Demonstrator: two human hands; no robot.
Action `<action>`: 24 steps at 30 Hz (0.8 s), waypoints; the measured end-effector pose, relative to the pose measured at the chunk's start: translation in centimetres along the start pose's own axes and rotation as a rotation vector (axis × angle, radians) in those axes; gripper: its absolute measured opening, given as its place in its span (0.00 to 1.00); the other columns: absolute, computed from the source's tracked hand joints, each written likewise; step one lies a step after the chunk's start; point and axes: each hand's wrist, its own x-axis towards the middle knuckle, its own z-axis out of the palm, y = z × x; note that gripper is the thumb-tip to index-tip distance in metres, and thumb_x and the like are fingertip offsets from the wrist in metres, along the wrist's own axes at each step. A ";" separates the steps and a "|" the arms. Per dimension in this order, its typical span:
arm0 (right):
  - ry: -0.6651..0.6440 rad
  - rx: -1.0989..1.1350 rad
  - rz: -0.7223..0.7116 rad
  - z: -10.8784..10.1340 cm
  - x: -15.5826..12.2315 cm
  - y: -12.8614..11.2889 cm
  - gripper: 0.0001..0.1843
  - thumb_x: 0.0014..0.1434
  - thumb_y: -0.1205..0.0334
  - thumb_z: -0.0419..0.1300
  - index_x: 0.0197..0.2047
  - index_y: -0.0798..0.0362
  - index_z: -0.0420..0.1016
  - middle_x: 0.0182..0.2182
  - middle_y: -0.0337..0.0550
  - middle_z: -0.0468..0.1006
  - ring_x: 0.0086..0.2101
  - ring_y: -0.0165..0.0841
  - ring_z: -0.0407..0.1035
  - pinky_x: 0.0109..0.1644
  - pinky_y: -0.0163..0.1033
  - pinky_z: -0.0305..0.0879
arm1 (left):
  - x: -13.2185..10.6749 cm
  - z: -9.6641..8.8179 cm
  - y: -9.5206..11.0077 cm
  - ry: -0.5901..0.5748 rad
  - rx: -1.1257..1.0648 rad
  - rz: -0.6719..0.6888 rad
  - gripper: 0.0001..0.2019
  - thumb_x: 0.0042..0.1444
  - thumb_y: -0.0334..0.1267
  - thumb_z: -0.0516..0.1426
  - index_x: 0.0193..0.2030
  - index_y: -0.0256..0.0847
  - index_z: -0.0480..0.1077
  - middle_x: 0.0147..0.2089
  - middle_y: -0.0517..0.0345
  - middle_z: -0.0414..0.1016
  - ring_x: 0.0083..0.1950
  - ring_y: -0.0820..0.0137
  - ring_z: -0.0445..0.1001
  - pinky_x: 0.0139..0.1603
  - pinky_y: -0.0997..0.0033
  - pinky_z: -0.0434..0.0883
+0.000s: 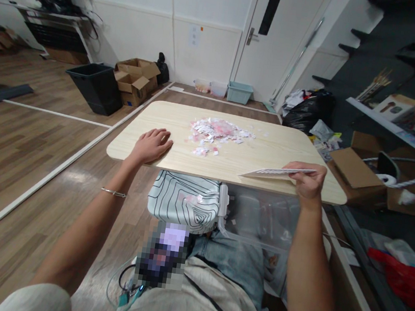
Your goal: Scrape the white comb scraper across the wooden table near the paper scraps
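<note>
My left hand (152,145) lies palm down near the front left of the pale wooden table (271,144), its fingers stretched over the top and holding nothing. At the table's right front, my right hand (310,180) grips the end of a thin, stiff white card (272,172). That card is seen almost edge-on, slanting so that its far left tip is low over the tabletop; whether the tip touches cannot be told. A heap of small white and pink paper scraps (218,130) lies at the table's middle, with a few loose pieces (202,151) in front of it.
Under the front edge are a stool with a black-lined patterned cover (185,201) and a clear plastic bin (260,217). A blurred phone-like device (162,255) is at my lap. A black bin (97,88) and cardboard boxes (136,81) stand left; an open box (360,169) sits right.
</note>
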 end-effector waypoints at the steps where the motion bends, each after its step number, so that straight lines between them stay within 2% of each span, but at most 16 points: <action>1: 0.040 0.010 -0.005 0.1 0.1 0.1 0.04 0.40 0.62 0.62 0.22 0.46 0.78 0.21 0.43 0.77 0.24 0.39 0.68 0.27 0.45 0.63 | 0.0 0.0 0.0 0.004 -0.001 0.001 0.26 0.70 0.57 0.46 0.68 0.50 0.67 0.76 0.49 0.67 0.77 0.50 0.60 0.76 0.42 0.57; 4: 0.179 0.033 -0.006 0.8 0.3 0.2 0.04 0.37 0.61 0.60 0.21 0.46 0.77 0.21 0.41 0.76 0.25 0.38 0.69 0.29 0.43 0.64 | 0.0 0.0 0.1 0.010 -0.008 0.002 0.26 0.70 0.56 0.46 0.67 0.51 0.67 0.75 0.50 0.68 0.77 0.51 0.61 0.76 0.42 0.58; 5: 0.188 0.024 0.008 1.0 0.3 0.2 0.04 0.37 0.61 0.60 0.21 0.46 0.76 0.21 0.41 0.76 0.25 0.37 0.69 0.29 0.42 0.64 | 0.0 -0.1 0.1 0.008 -0.009 0.002 0.25 0.70 0.56 0.46 0.67 0.51 0.67 0.75 0.50 0.68 0.77 0.52 0.61 0.76 0.42 0.58; 10: -0.011 -0.014 0.062 1.8 -0.1 0.3 0.03 0.40 0.63 0.62 0.22 0.47 0.77 0.22 0.42 0.77 0.26 0.37 0.68 0.29 0.42 0.64 | 0.0 -0.1 0.1 -0.002 -0.005 0.004 0.26 0.69 0.57 0.45 0.67 0.51 0.67 0.75 0.51 0.67 0.77 0.52 0.61 0.76 0.44 0.58; 19: -0.113 0.095 0.054 1.8 0.4 -0.2 0.02 0.38 0.59 0.63 0.19 0.47 0.74 0.19 0.43 0.78 0.23 0.38 0.71 0.30 0.45 0.66 | 0.0 -0.3 0.2 -0.006 -0.002 0.004 0.26 0.70 0.56 0.45 0.67 0.49 0.67 0.76 0.49 0.67 0.77 0.52 0.61 0.76 0.44 0.58; 24: -0.144 0.156 0.042 1.8 0.5 -0.6 0.04 0.37 0.59 0.65 0.18 0.49 0.77 0.18 0.47 0.78 0.21 0.39 0.70 0.28 0.45 0.65 | -0.1 -0.3 0.3 0.004 -0.004 0.005 0.26 0.70 0.56 0.46 0.67 0.49 0.68 0.75 0.48 0.67 0.77 0.52 0.61 0.76 0.44 0.58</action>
